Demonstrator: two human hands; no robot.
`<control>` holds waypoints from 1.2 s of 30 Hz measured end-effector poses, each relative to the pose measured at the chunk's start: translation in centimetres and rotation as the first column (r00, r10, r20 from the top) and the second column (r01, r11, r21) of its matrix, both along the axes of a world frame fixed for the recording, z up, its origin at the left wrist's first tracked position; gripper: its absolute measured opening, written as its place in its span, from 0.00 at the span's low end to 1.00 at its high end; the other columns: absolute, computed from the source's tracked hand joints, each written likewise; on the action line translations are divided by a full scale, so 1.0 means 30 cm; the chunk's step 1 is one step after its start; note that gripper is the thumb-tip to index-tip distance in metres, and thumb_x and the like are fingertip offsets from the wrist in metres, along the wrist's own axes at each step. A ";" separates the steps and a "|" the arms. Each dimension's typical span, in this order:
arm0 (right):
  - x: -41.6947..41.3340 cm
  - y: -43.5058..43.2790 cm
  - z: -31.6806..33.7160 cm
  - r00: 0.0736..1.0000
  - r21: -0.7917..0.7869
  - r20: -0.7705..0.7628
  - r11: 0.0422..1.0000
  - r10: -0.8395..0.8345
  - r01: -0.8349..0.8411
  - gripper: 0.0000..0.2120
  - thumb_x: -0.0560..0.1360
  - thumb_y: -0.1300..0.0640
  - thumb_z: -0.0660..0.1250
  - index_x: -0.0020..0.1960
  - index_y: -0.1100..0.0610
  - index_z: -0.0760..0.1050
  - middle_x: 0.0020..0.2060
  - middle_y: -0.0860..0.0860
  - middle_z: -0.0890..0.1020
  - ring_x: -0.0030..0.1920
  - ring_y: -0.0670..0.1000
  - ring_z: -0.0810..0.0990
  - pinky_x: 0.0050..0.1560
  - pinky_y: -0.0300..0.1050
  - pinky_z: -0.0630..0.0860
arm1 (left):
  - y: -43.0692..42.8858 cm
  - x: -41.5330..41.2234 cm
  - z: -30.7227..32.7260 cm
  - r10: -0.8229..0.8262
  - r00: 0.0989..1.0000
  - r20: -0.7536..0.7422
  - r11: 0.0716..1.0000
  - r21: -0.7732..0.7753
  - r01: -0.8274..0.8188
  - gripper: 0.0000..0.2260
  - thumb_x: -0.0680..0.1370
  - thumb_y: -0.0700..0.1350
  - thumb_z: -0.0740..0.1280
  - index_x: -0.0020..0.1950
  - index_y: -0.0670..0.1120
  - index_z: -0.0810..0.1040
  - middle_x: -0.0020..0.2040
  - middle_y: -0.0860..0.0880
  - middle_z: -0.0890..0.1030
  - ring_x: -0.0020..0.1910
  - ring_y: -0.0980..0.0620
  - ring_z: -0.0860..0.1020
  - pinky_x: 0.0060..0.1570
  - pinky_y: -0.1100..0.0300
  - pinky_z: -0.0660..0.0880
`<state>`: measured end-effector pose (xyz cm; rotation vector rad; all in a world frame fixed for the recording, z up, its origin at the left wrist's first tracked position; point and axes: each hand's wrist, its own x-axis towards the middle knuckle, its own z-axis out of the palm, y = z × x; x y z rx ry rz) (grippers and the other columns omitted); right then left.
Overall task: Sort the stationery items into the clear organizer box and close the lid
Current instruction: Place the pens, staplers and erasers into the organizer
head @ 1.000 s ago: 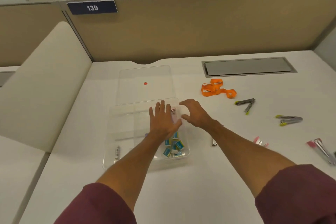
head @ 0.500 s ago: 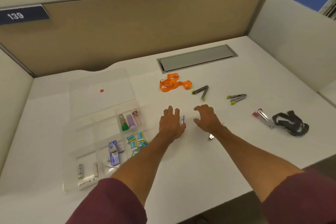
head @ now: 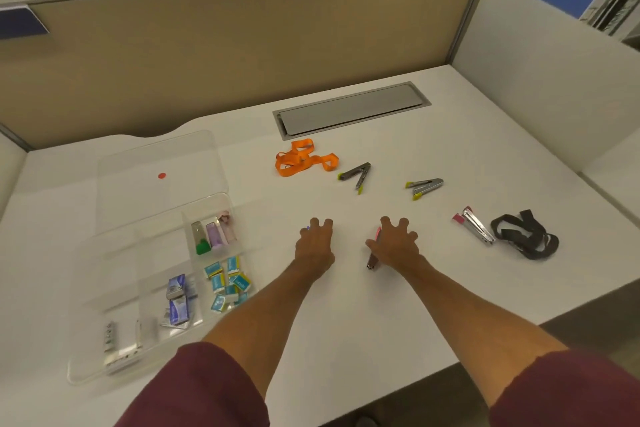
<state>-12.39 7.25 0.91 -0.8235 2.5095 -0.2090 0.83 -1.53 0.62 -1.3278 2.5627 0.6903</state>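
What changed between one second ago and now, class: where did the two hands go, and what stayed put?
Both hands left the organizer box and moved right onto the bare table. The left hand now covers a small purple-tipped item; the right hand rests on a pink-ended stapler. The box contents, open lid and orange lanyard stayed put.

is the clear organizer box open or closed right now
Open. The clear organizer box has its lid swung back flat on the table behind it, leaving the compartments uncovered.

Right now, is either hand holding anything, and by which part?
Cannot tell. Left hand covers a purple-tipped item; right hand covers a pink stapler; neither looks lifted.
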 end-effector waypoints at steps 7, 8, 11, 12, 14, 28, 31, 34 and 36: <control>0.016 -0.035 -0.006 0.996 0.013 0.019 0.996 0.086 -0.086 0.22 0.72 0.63 0.64 0.65 0.59 0.64 0.62 0.60 0.66 0.60 0.63 0.73 0.54 0.50 0.74 | -0.054 0.044 0.029 0.033 0.995 -0.096 0.999 -0.021 -0.035 0.27 0.73 0.35 0.66 0.70 0.47 0.63 0.64 0.43 0.67 0.58 0.41 0.72 0.48 0.52 0.75; 0.021 -0.047 0.000 0.994 -0.001 0.020 0.994 0.106 -0.106 0.22 0.72 0.63 0.65 0.64 0.59 0.64 0.62 0.60 0.66 0.59 0.63 0.74 0.53 0.50 0.74 | -0.066 0.056 0.039 0.044 0.993 -0.106 0.999 -0.025 -0.047 0.27 0.73 0.36 0.67 0.70 0.46 0.63 0.64 0.43 0.67 0.57 0.42 0.72 0.47 0.52 0.73; 0.045 -0.098 0.025 0.985 -0.049 0.007 0.984 0.174 -0.173 0.21 0.72 0.62 0.66 0.63 0.58 0.65 0.61 0.60 0.66 0.57 0.63 0.75 0.49 0.48 0.74 | -0.103 0.096 0.070 0.078 0.988 -0.131 0.995 -0.056 -0.086 0.27 0.72 0.37 0.68 0.70 0.47 0.63 0.63 0.43 0.68 0.57 0.42 0.72 0.49 0.51 0.75; 0.058 -0.121 0.037 0.980 -0.064 0.002 0.978 0.197 -0.196 0.21 0.72 0.62 0.66 0.63 0.59 0.65 0.60 0.60 0.67 0.57 0.63 0.75 0.48 0.48 0.73 | -0.116 0.112 0.079 0.093 0.985 -0.143 0.992 -0.068 -0.103 0.28 0.72 0.37 0.68 0.70 0.47 0.64 0.63 0.43 0.69 0.57 0.42 0.73 0.50 0.50 0.76; 0.092 -0.173 0.067 0.970 -0.101 -0.002 0.965 0.244 -0.243 0.20 0.72 0.61 0.67 0.62 0.59 0.66 0.59 0.60 0.68 0.56 0.63 0.75 0.48 0.47 0.74 | -0.143 0.149 0.097 0.128 0.978 -0.164 0.986 -0.089 -0.144 0.28 0.72 0.37 0.70 0.69 0.47 0.64 0.63 0.43 0.69 0.56 0.43 0.74 0.52 0.50 0.78; 0.477 -0.505 0.234 0.827 -0.307 -0.038 0.781 0.561 -0.544 0.18 0.69 0.60 0.69 0.57 0.59 0.70 0.48 0.54 0.66 0.50 0.61 0.76 0.47 0.49 0.76 | -0.297 0.596 0.187 0.338 0.915 -0.223 0.899 -0.211 -0.383 0.26 0.70 0.38 0.70 0.65 0.47 0.67 0.57 0.43 0.72 0.53 0.41 0.75 0.46 0.48 0.78; 0.574 -0.567 0.250 0.796 -0.317 -0.053 0.746 0.602 -0.585 0.17 0.70 0.59 0.71 0.57 0.59 0.71 0.53 0.58 0.70 0.49 0.59 0.76 0.47 0.48 0.76 | -0.334 0.689 0.183 0.380 0.903 -0.200 0.884 -0.210 -0.418 0.27 0.70 0.37 0.71 0.67 0.47 0.67 0.59 0.42 0.72 0.53 0.42 0.76 0.49 0.48 0.79; 0.658 -0.615 0.249 0.778 -0.321 -0.071 0.724 0.625 -0.611 0.16 0.70 0.60 0.71 0.56 0.59 0.71 0.54 0.59 0.71 0.44 0.55 0.73 0.46 0.49 0.77 | -0.369 0.758 0.166 0.421 0.887 -0.189 0.867 -0.202 -0.455 0.26 0.72 0.34 0.69 0.67 0.47 0.67 0.60 0.42 0.72 0.54 0.42 0.76 0.49 0.50 0.80; 0.703 -0.639 0.243 0.771 -0.330 -0.079 0.713 0.632 -0.619 0.15 0.69 0.61 0.70 0.54 0.59 0.71 0.53 0.59 0.71 0.43 0.55 0.73 0.47 0.50 0.78 | -0.394 0.784 0.154 0.425 0.887 -0.181 0.867 -0.198 -0.456 0.26 0.73 0.33 0.69 0.68 0.46 0.67 0.61 0.41 0.72 0.55 0.42 0.76 0.49 0.53 0.78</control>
